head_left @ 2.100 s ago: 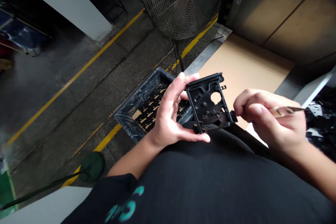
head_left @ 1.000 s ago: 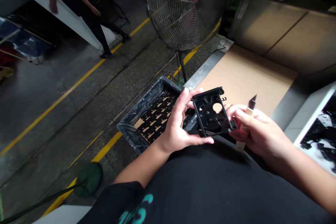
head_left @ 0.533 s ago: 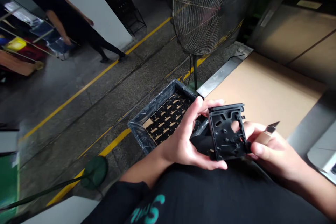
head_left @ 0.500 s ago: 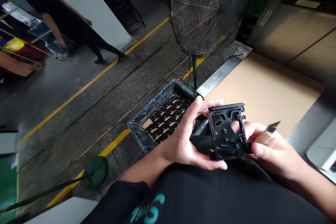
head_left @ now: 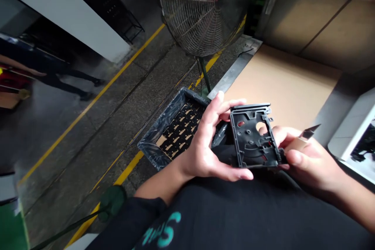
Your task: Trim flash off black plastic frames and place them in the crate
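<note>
A square black plastic housing [head_left: 252, 140] with holes, ribs and small posts is held up in front of my body. My left hand [head_left: 203, 148] grips it from the left, fingers at its top edge and thumb along its bottom edge. My right hand [head_left: 310, 160] is closed around a utility knife [head_left: 299, 143], whose short blade points up and to the right, away from the housing. Some right-hand fingers reach behind the housing's right edge, and a fingertip shows through its round hole.
A plastic-lined crate [head_left: 149, 152] of black parts on cardboard stands beyond my left forearm. Behind it is a large fan [head_left: 205, 11]. A cardboard-covered table [head_left: 290, 82] lies ahead, with a white tray [head_left: 348, 129] at right. A person [head_left: 55, 74] walks at far left.
My view has swung right, so fan, crate and table appear further left. The housing is tilted a little differently, still in my hands. The walking person is nearer the left edge.
</note>
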Motion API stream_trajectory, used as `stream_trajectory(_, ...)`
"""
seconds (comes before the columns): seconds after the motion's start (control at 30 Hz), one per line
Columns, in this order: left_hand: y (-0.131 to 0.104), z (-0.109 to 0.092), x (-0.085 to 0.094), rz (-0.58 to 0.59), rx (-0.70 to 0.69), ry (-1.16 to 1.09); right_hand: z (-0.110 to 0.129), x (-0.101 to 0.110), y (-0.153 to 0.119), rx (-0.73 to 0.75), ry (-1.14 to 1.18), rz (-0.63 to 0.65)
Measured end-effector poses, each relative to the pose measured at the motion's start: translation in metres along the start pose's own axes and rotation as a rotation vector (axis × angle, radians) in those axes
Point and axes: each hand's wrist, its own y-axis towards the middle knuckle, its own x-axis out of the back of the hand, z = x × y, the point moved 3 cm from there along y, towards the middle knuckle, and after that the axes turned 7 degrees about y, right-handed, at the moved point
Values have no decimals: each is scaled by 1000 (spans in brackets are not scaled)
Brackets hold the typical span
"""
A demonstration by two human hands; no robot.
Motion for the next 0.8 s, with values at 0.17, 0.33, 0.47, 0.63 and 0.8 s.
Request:
stream_trajectory(0.17,8,-1,-13,3,54,-6,2,11,-16,4,39,-22)
stream_trajectory(0.33,12,-5,-24,5,61,-4,7,14,-26,37,38,-1)
stream_trajectory(0.47,12,-6,-28,-21,71,-3,11,12,-27,65,43,48)
stream_trajectory(0.63,14,-8,-27,-5,4,14,15,12,-28,74,40,65)
stream_trajectory(0.8,14,-10,-22,9,-44,54,21,8,-27,57,-3,73)
